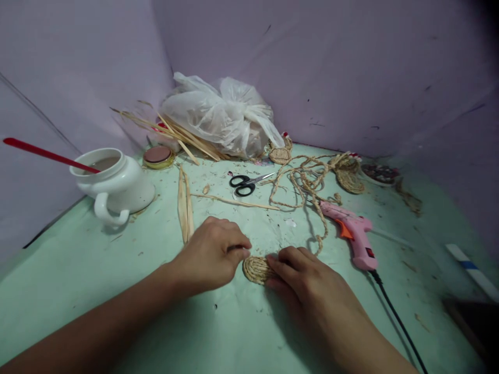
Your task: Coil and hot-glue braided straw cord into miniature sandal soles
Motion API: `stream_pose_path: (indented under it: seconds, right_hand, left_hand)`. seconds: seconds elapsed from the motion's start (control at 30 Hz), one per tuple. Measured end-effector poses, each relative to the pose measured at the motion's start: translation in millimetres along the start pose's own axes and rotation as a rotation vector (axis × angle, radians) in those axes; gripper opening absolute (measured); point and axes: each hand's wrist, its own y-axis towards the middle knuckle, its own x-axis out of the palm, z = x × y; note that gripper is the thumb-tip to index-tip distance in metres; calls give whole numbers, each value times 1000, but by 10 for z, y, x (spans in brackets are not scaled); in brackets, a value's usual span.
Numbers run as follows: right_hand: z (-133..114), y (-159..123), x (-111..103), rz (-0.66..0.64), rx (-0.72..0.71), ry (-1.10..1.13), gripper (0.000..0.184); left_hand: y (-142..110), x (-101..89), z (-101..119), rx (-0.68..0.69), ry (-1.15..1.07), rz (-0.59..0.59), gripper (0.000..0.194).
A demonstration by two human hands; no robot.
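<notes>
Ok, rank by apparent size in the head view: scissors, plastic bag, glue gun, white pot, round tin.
Largest to smallest:
1. Plastic bag
2. White pot
3. Glue gun

Scissors and round tin come last, unranked: scissors longer, tin more solid.

I count one pair of black-handled scissors (245, 185) on one green surface (187, 332). Left of the scissors: one white pot (117, 182), one red stick (47, 154) in it, and one round-lidded container (158, 156). Beyond them: one tied plastic bag (230, 117) and several dry stalks (191, 136), too overlapped to count. To their right: one pink glue gun (356, 234) and one banded white strip (471, 270). Nearer me than the scissors: my two hands, left (245, 249) and right (270, 267), and one oval coil (257, 269).
</notes>
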Motion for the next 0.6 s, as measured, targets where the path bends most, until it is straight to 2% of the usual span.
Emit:
stream_pose_path:
  seconds: [0.1,0.17,0.3,0.43,0.53,0.6]
  right_hand:
    - [10,-7,9,4,-4,0,21]
    - [18,-8,11,4,-2,3,18]
    - [14,-12,26,33,-5,13,15]
    - [-14,-32,60,127,-17,40,20]
    - [-24,-44,75,169,-30,29,23]
    - [-21,-48,80,163,-40,8,25]
  left_hand:
    - [43,11,84,-398,22,19,12]
    - [69,41,143,-494,85,-6,14]
    - [101,79,188,-494,125,-6,11]
    - [113,-45,154,-468,-12,-23,17]
    - [90,-174,113,-454,-230,93,22]
    - [51,-197,85,-450,-275,149,17]
